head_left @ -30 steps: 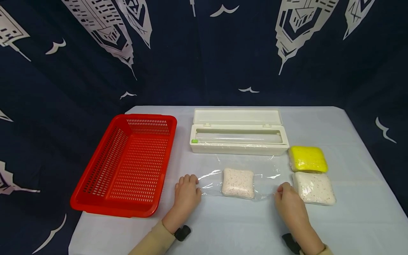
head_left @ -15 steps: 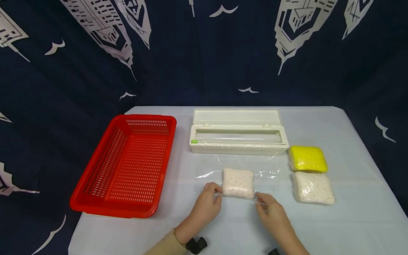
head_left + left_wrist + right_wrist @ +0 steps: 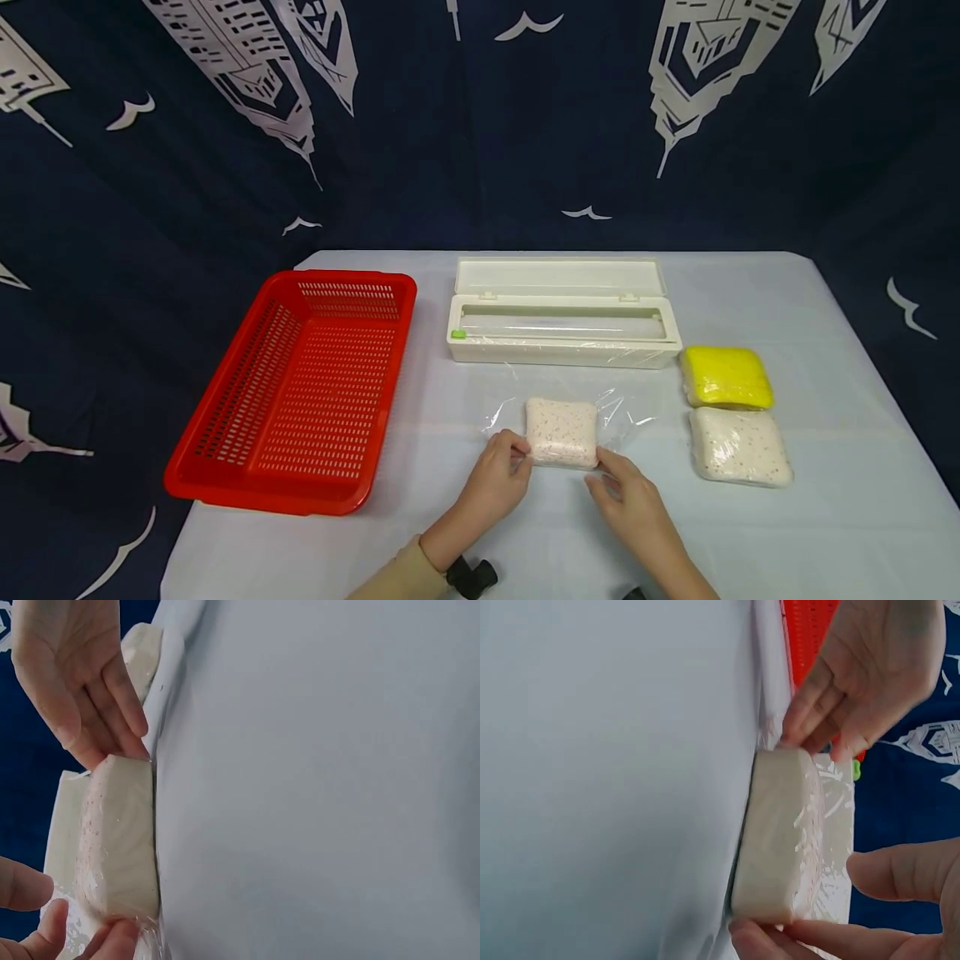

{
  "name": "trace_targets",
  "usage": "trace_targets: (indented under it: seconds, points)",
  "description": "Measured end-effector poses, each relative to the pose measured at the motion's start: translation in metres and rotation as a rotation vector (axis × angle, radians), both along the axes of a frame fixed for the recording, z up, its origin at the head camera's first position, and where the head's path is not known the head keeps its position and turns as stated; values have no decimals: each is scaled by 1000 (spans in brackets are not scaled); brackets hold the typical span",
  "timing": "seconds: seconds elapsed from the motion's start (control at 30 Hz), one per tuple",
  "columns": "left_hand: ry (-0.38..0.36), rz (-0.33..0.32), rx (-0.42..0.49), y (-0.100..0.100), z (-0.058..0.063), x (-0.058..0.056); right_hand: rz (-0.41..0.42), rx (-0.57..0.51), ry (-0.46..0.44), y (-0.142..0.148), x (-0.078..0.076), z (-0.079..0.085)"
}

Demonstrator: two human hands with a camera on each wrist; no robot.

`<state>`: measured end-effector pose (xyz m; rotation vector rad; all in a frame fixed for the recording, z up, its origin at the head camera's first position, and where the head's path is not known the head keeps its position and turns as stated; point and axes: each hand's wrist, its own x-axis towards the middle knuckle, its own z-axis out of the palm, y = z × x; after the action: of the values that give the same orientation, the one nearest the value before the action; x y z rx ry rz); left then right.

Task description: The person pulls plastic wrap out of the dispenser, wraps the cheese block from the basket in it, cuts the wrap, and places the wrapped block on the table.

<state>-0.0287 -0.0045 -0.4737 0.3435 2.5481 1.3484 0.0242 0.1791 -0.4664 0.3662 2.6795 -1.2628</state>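
A pale, red-speckled block point(image 3: 562, 432) with rounded edges sits on clear cling film point(image 3: 624, 414) at the table's middle. My left hand point(image 3: 497, 477) is at its left end, fingertips on the film-covered side, as the right wrist view also shows. At the opposite end, my right hand point(image 3: 634, 507) touches the block with extended fingers point(image 3: 840, 937), its thumb point(image 3: 877, 874) held apart. In both wrist views, film lies over the block's near side, smooth with some creases at the ends. Neither hand curls round the block.
Behind the block stands an open-lidded white cling film dispenser point(image 3: 562, 353) with a green slider point(image 3: 458, 334). A red perforated basket point(image 3: 390, 400) is on the left. At right lie a wrapped yellow block point(image 3: 726, 377) and another wrapped speckled block point(image 3: 741, 446).
Both hands have moved inward from the film's outer corners to the block's two ends. The film's front edge has been drawn in and up against the block's near side.
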Motion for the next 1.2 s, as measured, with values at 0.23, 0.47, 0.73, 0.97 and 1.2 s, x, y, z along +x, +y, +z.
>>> trace_targets:
  seconds: [0.23,0.47,0.73,0.97,1.2]
  points:
    - [-23,23,19,-11,3,-8,-7,16,-44,12,0,5]
    - [115,202,2,-31,13,-40,-67,112,-8,39,-14,19]
    - [177,455,85,-35,21,-94,-254,179,205,78,-62,37]
    - [54,528,75,-27,18,-120,-301,83,-60,111,-110,42]
    - [21,544,156,-25,17,-127,-243,22,-152,121,-124,37]
